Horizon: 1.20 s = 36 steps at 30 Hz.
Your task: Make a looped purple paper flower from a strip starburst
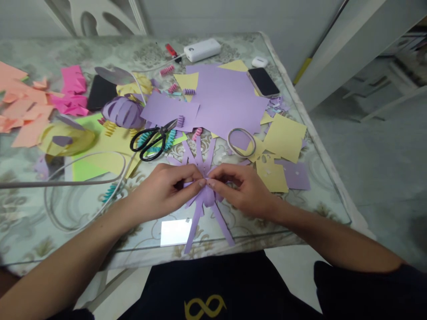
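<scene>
A purple paper-strip piece (209,197) lies near the table's front edge, its strips fanning out like a star. My left hand (170,184) pinches it near the centre from the left, thumb and forefinger together. From the other side my right hand (242,186) pinches the same spot, and the fingertips of both hands nearly touch. One strip loops up just below the fingers. Black-handled scissors (151,140) lie open beyond my left hand. A roll of tape (241,142) rests beyond my right hand. What exactly sits between the fingertips is hidden.
Large purple sheets (227,95) and yellow paper pieces (283,138) cover the middle and right. A phone (263,82) and white power bank (202,50) lie farther back. Left are a purple paper ball (123,111), a yellow one (68,138), orange paper (28,106) and a white cable (83,153).
</scene>
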{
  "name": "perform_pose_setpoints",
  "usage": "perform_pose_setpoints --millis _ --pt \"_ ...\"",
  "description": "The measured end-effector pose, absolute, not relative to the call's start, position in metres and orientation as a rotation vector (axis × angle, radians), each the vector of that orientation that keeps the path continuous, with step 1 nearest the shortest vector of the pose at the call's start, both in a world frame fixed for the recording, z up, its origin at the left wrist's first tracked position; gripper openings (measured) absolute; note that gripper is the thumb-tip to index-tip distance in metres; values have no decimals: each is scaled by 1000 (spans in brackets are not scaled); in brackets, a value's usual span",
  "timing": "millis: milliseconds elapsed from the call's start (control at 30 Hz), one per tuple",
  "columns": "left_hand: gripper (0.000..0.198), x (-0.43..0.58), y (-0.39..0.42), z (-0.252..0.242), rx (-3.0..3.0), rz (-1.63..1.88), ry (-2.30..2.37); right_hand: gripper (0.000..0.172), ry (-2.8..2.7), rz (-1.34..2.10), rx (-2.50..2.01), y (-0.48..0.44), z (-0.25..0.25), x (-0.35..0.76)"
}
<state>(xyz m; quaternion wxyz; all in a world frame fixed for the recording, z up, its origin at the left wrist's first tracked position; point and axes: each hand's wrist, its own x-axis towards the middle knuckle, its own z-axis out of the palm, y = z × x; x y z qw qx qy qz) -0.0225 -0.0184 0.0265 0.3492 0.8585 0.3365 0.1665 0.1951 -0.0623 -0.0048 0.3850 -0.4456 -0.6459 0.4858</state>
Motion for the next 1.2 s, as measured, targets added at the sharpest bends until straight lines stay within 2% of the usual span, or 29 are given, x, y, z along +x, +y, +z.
perform_pose_setpoints --millis 533,800,967,1067,1200 --pt "29 -26 -14 29 2291 536 744 12 -1683 1155 -1159 -64 -3 196" --pt "10 -30 -14 27 2183 549 855 10 -1625 1223 -1131 -63 -7 197" --pt "16 -31 -15 24 2062 708 1103 6 -1645 1208 -1152 -63 -5 197" --pt "20 -29 -14 23 2102 836 1082 5 -1656 1199 -1157 -63 -5 198" --pt "13 -29 -13 17 2109 983 1046 5 -1660 1203 -1150 -63 -6 197"
